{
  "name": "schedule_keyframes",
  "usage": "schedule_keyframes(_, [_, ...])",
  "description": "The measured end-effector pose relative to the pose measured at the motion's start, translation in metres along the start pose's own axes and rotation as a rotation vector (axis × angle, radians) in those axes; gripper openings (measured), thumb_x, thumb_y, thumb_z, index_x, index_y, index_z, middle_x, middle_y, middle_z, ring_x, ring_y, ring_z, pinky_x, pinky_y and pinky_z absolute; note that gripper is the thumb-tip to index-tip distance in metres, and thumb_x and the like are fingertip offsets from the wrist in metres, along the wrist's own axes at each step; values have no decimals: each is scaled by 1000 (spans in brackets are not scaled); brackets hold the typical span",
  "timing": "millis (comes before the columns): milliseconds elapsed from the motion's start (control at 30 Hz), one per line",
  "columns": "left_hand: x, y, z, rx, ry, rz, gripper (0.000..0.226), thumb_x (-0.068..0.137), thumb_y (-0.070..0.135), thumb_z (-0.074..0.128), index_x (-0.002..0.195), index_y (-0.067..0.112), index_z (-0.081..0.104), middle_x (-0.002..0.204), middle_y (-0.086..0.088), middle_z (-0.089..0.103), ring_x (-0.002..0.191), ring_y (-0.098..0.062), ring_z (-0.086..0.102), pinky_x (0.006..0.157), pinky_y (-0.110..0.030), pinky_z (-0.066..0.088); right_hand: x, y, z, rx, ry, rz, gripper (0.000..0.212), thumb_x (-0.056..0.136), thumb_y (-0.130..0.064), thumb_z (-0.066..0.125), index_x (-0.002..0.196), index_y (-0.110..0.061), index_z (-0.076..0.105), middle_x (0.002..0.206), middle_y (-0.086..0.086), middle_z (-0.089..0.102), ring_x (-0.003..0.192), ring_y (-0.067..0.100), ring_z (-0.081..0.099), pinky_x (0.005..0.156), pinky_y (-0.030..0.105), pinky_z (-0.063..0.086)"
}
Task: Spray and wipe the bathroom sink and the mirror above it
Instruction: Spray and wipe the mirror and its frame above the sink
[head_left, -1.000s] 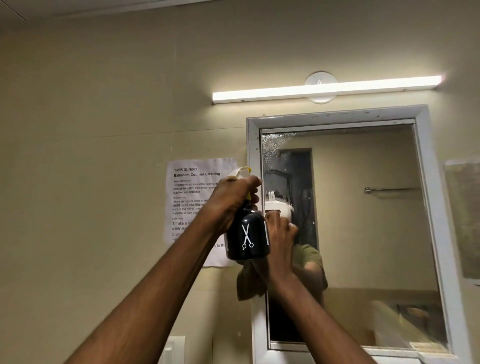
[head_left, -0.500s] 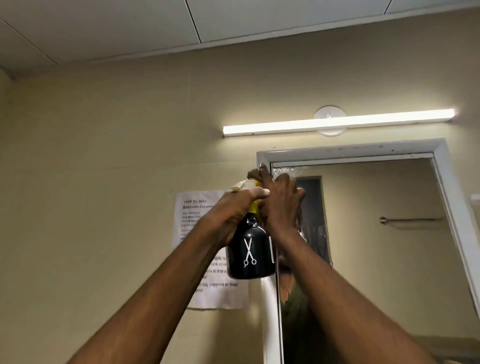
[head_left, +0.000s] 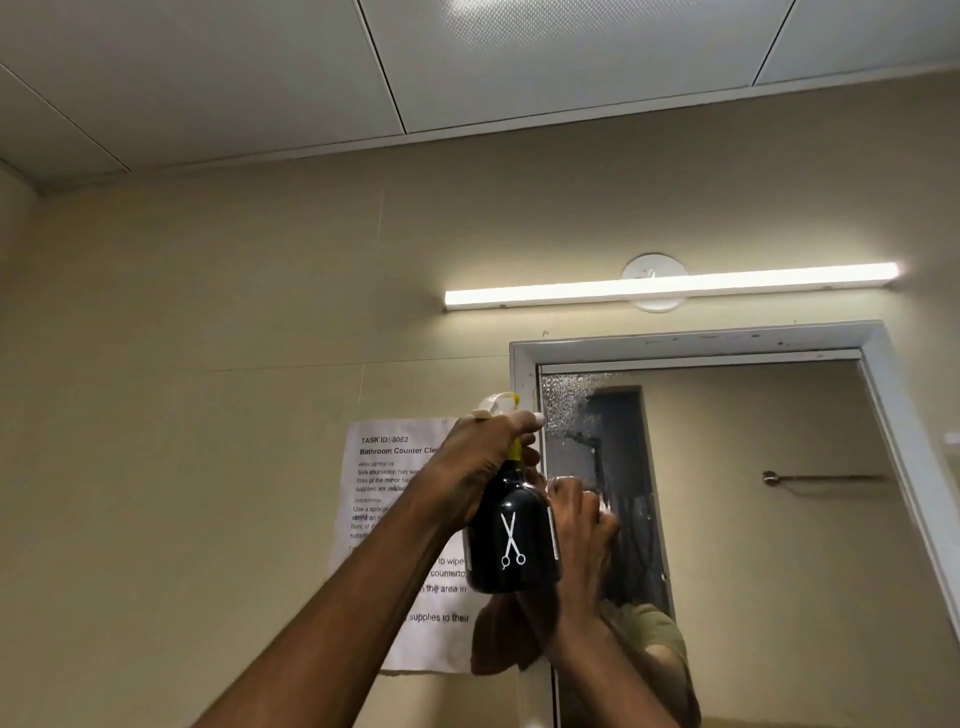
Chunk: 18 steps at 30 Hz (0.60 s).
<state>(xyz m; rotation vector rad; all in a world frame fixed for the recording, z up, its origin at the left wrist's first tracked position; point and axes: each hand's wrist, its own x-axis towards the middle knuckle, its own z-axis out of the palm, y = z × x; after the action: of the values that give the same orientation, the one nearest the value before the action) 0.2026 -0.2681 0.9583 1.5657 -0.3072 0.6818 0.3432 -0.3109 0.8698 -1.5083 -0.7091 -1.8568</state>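
Left hand (head_left: 483, 467): your fingers curl round the spray bottle (head_left: 511, 545) neck; droplets just beyond them
Right hand (head_left: 579, 525): your fingers press the mirror (head_left: 753, 519); spread or together, cannot tell

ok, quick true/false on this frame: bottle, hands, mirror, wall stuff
1. The left hand grips the black spray bottle by its neck. True.
2. The bottle shows a white scissors logo. True.
3. The right hand hangs idle, away from the mirror. False: it is raised against the glass near the left edge; what it holds is hidden.
4. Spray droplets cover the mirror's top right corner. False: top left.
5. The light bar above the mirror is off. False: lit.
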Motion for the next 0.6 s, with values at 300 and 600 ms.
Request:
schedule_keyframes(300, [9, 25, -9, -97, -2, -1, 14, 85, 13, 64, 91, 5, 54, 72, -8, 57, 61, -19, 56, 60, -32, 49, 44, -13, -11, -288, -159, 49, 80, 57, -41, 87, 126, -25, 51, 82, 9, 58, 72, 24, 55, 63, 37, 45])
schedule_keyframes(600, [24, 56, -21, -40, -21, 9, 7, 81, 11, 62, 83, 6, 57, 59, -6, 60, 56, -19, 57, 63, -33, 47, 138, -31, 3, -216, -269, 218, 66, 87, -46, 61, 142, -28, 30, 125, 16, 45, 110, 32, 44, 81, 38, 34])
